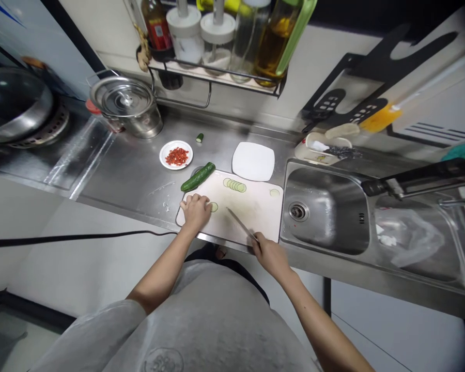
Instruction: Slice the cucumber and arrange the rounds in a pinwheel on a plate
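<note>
On the white cutting board [251,219] my left hand [196,211] is closed over a piece of cucumber, whose pale round cut face [214,207] shows beside the fingertips; the rest of it is hidden under the hand. My right hand [270,253] grips the handle of a kitchen knife [238,221], its blade pointing up and left over the board, apart from the cucumber. An overlapping row of several cucumber slices [234,185] lies near the board's far edge. Another slice [274,192] rests at its far right corner. A long green cucumber [198,177] lies across the far left corner.
Behind the board are a white square plate [253,161], a small plate [163,155] of chopped red pieces [177,156] and a cucumber end [199,137]. The sink [333,217] adjoins on the right. A lidded steel pot [141,116] stands left, below a condiment rack [225,77].
</note>
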`<state>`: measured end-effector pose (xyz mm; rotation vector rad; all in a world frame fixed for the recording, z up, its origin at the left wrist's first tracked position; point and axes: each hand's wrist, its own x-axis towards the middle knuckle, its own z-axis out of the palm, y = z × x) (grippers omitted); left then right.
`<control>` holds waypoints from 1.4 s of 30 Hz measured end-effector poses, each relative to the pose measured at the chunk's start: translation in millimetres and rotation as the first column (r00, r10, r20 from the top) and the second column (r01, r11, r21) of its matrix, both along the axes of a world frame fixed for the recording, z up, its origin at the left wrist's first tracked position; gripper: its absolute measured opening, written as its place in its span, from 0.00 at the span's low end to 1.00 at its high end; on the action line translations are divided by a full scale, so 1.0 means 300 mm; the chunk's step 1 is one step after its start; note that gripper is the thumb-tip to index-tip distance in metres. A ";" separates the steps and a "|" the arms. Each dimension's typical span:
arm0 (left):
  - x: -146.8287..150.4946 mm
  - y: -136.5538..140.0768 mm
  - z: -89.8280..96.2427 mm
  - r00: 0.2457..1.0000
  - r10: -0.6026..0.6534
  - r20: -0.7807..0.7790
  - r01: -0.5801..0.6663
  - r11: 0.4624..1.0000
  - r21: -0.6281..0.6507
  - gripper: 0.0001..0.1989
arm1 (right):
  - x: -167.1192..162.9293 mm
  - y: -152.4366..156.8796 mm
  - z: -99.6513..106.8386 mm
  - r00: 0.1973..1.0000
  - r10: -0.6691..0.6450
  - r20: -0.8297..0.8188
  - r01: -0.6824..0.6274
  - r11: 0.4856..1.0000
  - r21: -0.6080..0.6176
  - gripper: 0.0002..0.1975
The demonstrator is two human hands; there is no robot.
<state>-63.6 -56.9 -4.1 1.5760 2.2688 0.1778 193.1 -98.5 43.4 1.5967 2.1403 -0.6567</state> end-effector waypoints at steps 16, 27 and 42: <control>0.056 -0.006 0.035 0.979 0.017 0.204 -0.007 0.999 -0.052 0.06 | 0.098 -0.009 -0.193 0.991 -0.088 -0.104 0.118 0.934 0.338 0.19; -0.142 -0.092 0.012 0.938 0.258 0.230 -0.252 0.966 -0.056 0.06 | 0.093 -0.006 -0.205 0.992 -0.075 -0.105 0.107 0.934 0.341 0.21; -0.166 -0.070 -0.007 0.985 0.169 0.045 -0.168 0.986 -0.014 0.08 | 0.100 -0.005 -0.213 0.995 -0.053 -0.089 0.080 0.935 0.345 0.20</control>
